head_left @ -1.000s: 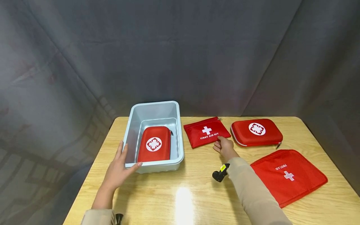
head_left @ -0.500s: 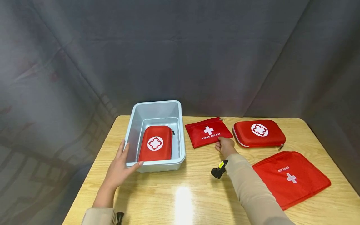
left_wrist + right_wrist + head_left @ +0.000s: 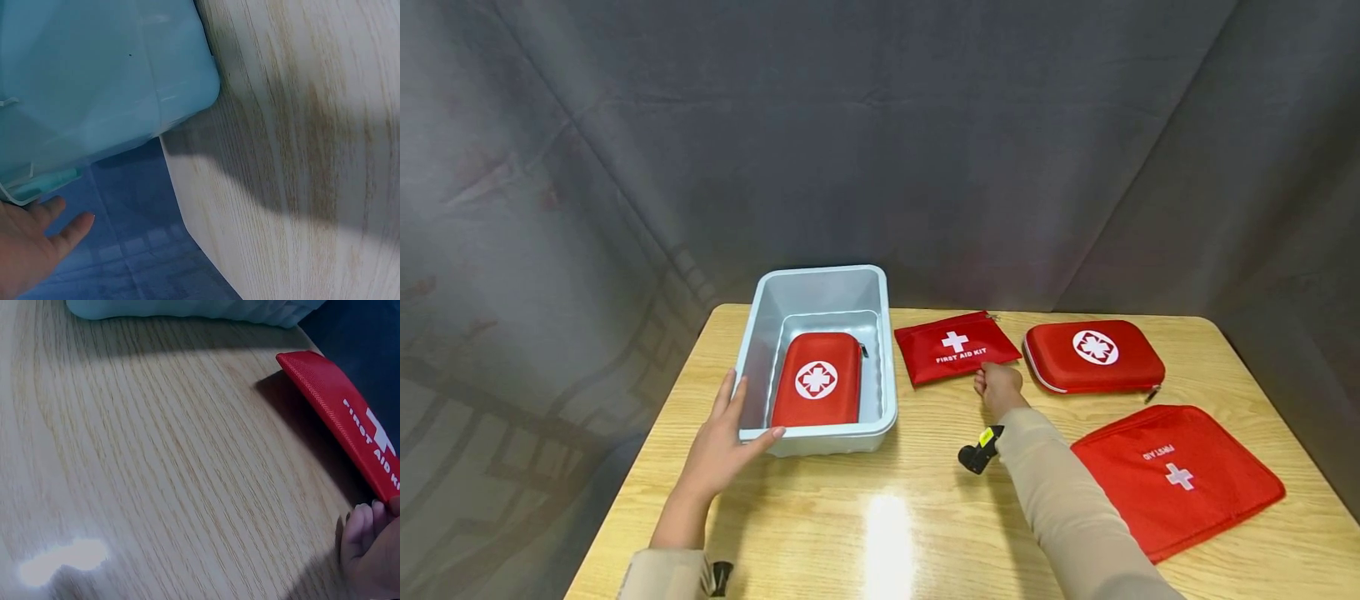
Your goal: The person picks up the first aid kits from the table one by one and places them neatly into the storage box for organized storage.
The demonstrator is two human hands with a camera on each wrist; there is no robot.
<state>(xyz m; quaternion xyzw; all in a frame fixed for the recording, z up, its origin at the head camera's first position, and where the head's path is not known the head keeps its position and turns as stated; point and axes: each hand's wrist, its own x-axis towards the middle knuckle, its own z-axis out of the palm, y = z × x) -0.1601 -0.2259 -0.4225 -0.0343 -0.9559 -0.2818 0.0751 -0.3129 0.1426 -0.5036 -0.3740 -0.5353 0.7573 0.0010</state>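
Note:
My left hand is at the near left corner of a light blue plastic bin, fingers spread along its rim. In the left wrist view, this hand has straight fingers beside the bin's rim. Inside the bin lies a red zippered first aid case with a round white emblem. My right hand pinches the near edge of a flat red first aid pouch, lettered FIRST AID KIT. From the right wrist view, the pouch is tilted, its near edge raised off the table with a shadow beneath.
Right of the pouch lies another red hard case. A larger red first aid bag lies nearer, partly behind my right sleeve. Everything is on a wooden table, with a grey curtain behind.
My right hand has closed on the pouch's near edge and lifted that edge slightly. My left hand has stayed at the bin. The whole view has shifted a little.

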